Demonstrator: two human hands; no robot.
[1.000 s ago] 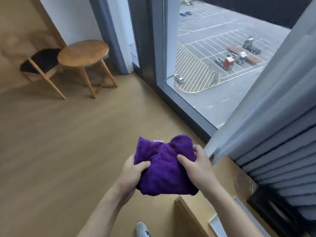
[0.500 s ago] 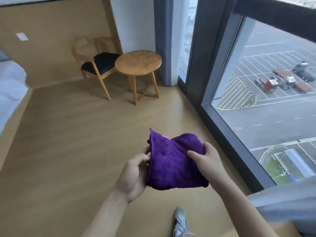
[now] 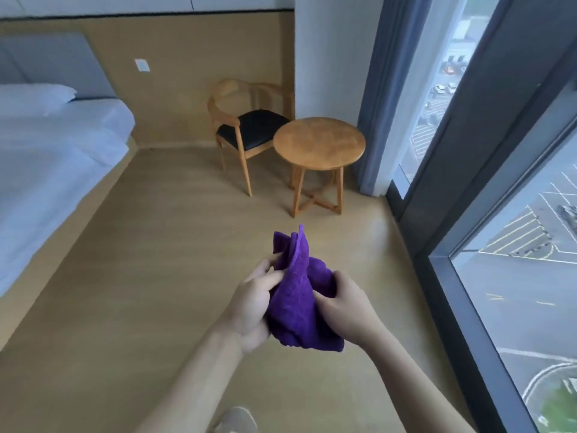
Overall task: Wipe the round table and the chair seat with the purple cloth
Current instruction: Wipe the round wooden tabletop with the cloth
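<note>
Both hands, the left hand (image 3: 249,303) and the right hand (image 3: 346,303), grip the bunched purple cloth (image 3: 295,295) in mid-air, well short of the round bench (image 3: 319,142) and chair seat (image 3: 253,128); soft, light and floppy, it likely handles best folded into a flat pad.

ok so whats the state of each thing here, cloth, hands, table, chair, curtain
purple cloth: bunched, held in mid-air by both hands, not on any surface
left hand: gripping the cloth
right hand: gripping the cloth
round table: upright, top bare
chair: upright beside the table, black seat bare
curtain: drawn aside, window glass uncovered
</note>
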